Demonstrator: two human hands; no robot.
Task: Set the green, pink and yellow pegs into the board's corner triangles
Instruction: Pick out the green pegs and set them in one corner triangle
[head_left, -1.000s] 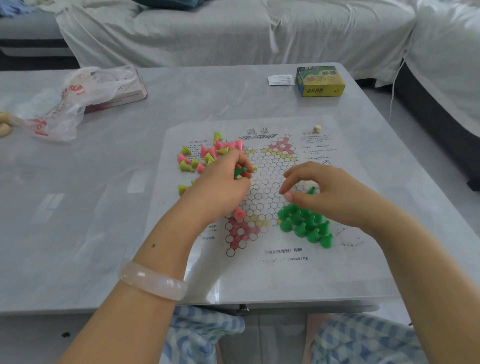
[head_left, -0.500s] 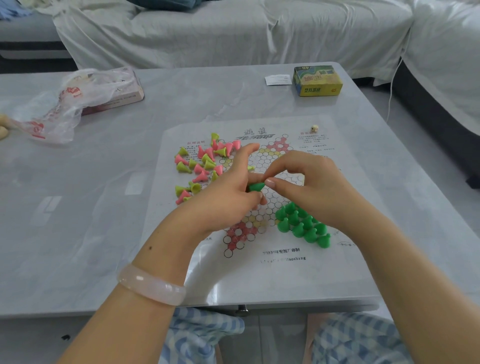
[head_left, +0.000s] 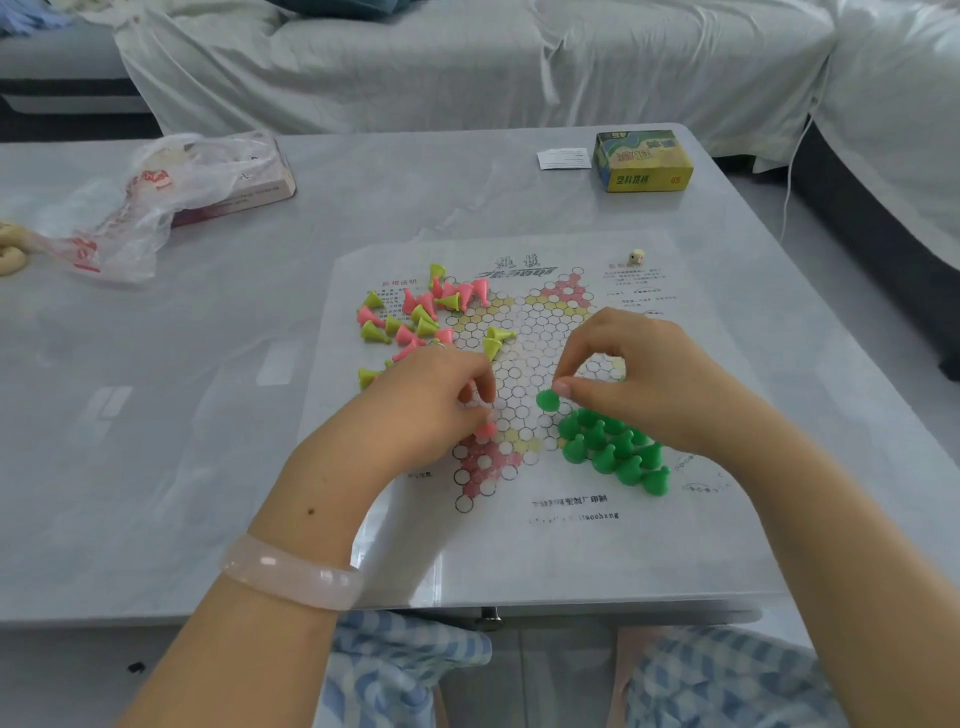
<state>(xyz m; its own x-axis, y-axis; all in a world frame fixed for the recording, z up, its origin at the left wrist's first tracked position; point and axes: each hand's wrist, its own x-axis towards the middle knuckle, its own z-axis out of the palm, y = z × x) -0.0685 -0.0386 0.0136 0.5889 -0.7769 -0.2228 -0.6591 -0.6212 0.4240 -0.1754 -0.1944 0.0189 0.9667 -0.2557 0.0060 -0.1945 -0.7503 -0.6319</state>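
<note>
Yellow box (head_left: 644, 162) — "45" on its side.

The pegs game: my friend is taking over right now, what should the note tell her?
Right hand: pinching one green peg just above the green cluster.
Left hand: curled over the board, a pink peg at its fingertips; grip unclear.
Done: the green triangle looks almost filled.
Left: the pink and yellow pegs lie loose in a pile at the board's far-left edge; their triangles look mostly empty.
</note>
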